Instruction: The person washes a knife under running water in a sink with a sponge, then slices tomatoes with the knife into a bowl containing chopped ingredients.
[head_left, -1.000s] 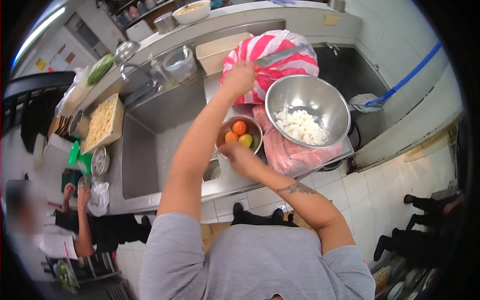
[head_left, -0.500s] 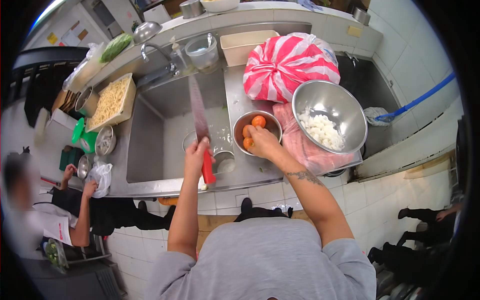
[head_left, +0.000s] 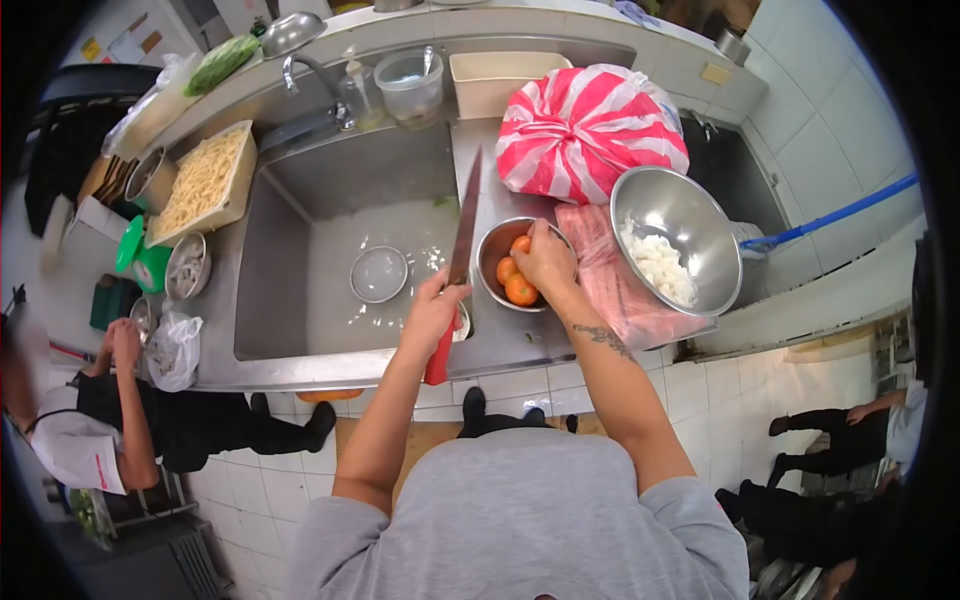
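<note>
My left hand (head_left: pixel 434 308) is closed around the red handle of a large kitchen knife (head_left: pixel 466 225), its long blade pointing up and away from me beside the sink. My right hand (head_left: pixel 547 260) reaches into a small steel bowl (head_left: pixel 486 240) on the counter, fingers bent over the orange-red tomatoes (head_left: pixel 520 290) there. Three tomatoes show; the fingertips press on one of them, and the hand partly covers the bowl's right side. Right of the bowl lies a clear bag of pink meat (head_left: pixel 590 270). On it rests a big steel bowl (head_left: pixel 705 225) with white chopped pieces (head_left: pixel 662 268).
The sink (head_left: pixel 300 310) holds a round strainer (head_left: pixel 379 274). A red-and-white striped bag (head_left: pixel 592 130) sits behind the bowls. Noodles (head_left: pixel 205 180) fill a tray at left. A co-worker (head_left: pixel 95 420) handles something at the far left; another person (head_left: pixel 850 430) stands at right.
My left hand has moved right with the knife, leaving the space over the sink. My right hand has shifted up and right inside the small bowl, uncovering more of the tomatoes.
</note>
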